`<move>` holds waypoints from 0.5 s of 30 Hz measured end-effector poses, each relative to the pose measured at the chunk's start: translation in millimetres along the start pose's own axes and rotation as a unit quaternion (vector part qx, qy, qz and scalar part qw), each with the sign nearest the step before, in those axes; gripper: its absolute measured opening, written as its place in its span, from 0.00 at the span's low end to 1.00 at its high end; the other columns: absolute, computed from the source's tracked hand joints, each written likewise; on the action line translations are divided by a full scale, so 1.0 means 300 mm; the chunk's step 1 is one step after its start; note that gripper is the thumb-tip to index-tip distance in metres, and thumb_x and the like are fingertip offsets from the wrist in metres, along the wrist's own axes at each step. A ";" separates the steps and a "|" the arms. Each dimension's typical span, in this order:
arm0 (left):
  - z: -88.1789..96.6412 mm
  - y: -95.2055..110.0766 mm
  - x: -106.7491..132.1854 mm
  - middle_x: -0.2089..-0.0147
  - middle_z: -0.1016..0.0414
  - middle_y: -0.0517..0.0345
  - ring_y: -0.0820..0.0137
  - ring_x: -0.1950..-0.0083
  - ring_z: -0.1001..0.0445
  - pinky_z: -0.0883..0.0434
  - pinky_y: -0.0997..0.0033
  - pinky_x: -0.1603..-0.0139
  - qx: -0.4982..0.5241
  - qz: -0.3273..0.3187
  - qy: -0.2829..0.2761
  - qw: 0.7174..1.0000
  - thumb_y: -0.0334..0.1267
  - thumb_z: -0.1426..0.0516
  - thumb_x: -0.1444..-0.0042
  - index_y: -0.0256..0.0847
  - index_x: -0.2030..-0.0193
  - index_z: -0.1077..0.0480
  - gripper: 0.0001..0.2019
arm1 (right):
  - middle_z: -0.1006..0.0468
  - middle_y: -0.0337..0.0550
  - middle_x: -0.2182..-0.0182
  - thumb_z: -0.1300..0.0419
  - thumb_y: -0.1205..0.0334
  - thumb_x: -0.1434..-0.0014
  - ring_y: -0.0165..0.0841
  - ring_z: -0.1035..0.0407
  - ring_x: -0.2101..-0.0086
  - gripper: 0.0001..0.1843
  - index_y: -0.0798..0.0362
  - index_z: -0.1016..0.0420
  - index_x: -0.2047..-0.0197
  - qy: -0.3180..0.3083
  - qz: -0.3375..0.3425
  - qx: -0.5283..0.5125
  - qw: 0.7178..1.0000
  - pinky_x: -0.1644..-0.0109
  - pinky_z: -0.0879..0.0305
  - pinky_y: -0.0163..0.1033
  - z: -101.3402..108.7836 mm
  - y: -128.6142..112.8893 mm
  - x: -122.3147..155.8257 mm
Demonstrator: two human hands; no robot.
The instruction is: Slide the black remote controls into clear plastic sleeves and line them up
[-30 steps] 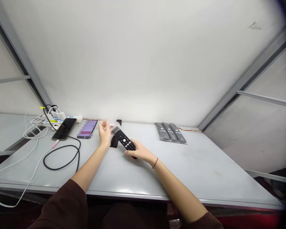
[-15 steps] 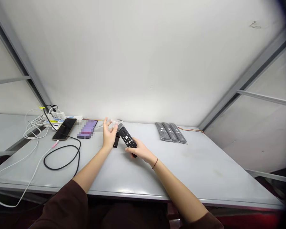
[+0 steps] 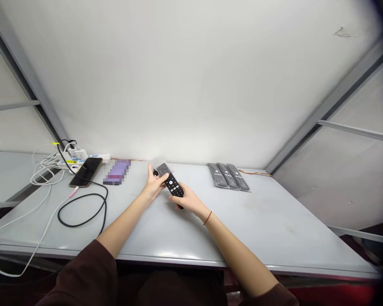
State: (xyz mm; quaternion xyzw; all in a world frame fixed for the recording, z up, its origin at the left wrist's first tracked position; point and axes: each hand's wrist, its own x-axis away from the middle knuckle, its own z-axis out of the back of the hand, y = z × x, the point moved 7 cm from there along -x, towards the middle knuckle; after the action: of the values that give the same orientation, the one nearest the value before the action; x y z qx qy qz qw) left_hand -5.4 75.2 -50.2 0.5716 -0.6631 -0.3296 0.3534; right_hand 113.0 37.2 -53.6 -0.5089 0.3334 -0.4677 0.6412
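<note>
A black remote control (image 3: pixel 174 185) with white and grey buttons is held slanting above the table, its keys facing up. My right hand (image 3: pixel 189 200) is wrapped round its near end, the thumb along the edge. At the remote's middle, the thumb of my left hand (image 3: pixel 153 187) presses on the face, with the other fingers partly hidden beside and under it. A clear plastic sleeve (image 3: pixel 162 166) covers the far part of the remote. Just behind my left hand a small black object (image 3: pixel 155 173) shows, mostly hidden.
Three remotes in clear sleeves (image 3: pixel 228 177) lie side by side on the grey table (image 3: pixel 252 229) at the back right. At the left are a black phone (image 3: pixel 87 172), a purple blurred phone-like item (image 3: pixel 117 172), a power strip (image 3: pixel 100 158) with plugs, and looped black and white cables (image 3: pixel 83 225).
My left hand has moved right and down from the sleeve's far end to the remote's middle, closing on it. The sleeve covers more of the far end. My right hand keeps its hold.
</note>
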 end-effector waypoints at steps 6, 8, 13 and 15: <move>-0.033 -0.020 0.035 0.57 0.23 0.53 0.69 0.58 0.24 0.29 0.69 0.58 -0.014 0.039 -0.031 0.999 0.29 0.38 0.52 0.50 0.35 0.55 0.42 | 0.32 0.34 0.74 0.41 0.64 0.52 0.26 0.35 0.84 0.14 0.52 0.38 0.61 0.011 0.018 -0.013 1.000 0.82 0.38 0.33 -0.004 -0.016 0.002; -0.047 -0.023 0.038 0.57 0.24 0.52 0.70 0.58 0.25 0.30 0.71 0.58 -0.014 0.050 -0.058 0.997 0.31 0.36 0.54 0.44 0.45 0.38 0.28 | 0.32 0.34 0.74 0.41 0.65 0.52 0.26 0.35 0.83 0.14 0.52 0.37 0.60 0.026 0.041 -0.011 0.999 0.82 0.37 0.33 -0.002 -0.033 0.005; -0.030 0.017 0.012 0.59 0.25 0.52 0.67 0.58 0.25 0.30 0.68 0.55 0.070 0.024 -0.018 0.997 0.46 0.41 0.47 0.38 0.59 0.32 0.14 | 0.32 0.34 0.75 0.41 0.64 0.51 0.27 0.34 0.83 0.14 0.52 0.37 0.60 0.008 0.057 0.008 0.998 0.80 0.38 0.34 -0.030 -0.045 0.015; -0.015 0.038 0.004 0.55 0.26 0.51 0.66 0.56 0.24 0.30 0.64 0.53 0.104 -0.006 0.017 0.994 0.47 0.44 0.44 0.39 0.58 0.33 0.14 | 0.31 0.34 0.75 0.40 0.64 0.51 0.27 0.34 0.83 0.14 0.52 0.37 0.60 -0.016 0.053 0.009 0.998 0.80 0.38 0.33 -0.053 -0.036 0.017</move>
State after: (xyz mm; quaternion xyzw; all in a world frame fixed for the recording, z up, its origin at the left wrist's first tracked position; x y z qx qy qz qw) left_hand -7.6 75.3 -38.1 0.6150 -0.6842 -0.2512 0.3009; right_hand 97.5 26.5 -47.2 -0.4922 0.3459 -0.4277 0.6746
